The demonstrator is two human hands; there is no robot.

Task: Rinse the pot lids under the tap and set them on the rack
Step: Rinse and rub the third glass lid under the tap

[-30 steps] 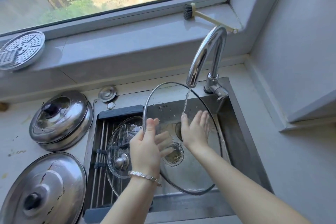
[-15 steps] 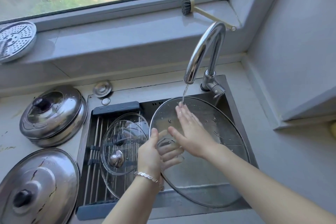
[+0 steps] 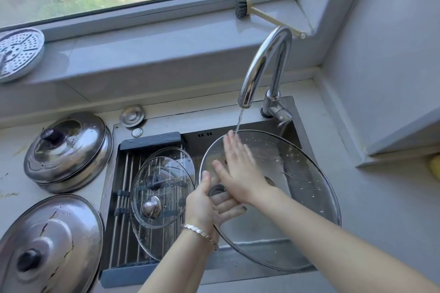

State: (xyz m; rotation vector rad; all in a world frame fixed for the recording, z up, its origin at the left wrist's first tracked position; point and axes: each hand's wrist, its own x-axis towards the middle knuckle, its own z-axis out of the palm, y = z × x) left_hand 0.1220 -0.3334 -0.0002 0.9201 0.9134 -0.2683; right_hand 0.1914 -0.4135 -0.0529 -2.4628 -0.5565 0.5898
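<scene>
Two hands: the left hand (image 3: 202,204) grips the large round glass pot lid (image 3: 297,185) at its rim. Just beyond it, the right hand (image 3: 238,173) lies flat on the glass, fingers straight.

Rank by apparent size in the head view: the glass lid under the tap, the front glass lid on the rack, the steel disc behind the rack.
1. Lid under the tap, clearly largest.
2. Front lid on the rack.
3. Steel disc, far smallest.
Camera distance is similar, so the order holds.

Left hand (image 3: 202,204) pinches the glass lid (image 3: 297,197) by its rim, thumb on top; right hand (image 3: 240,173) lies flat, fingers straight
</scene>
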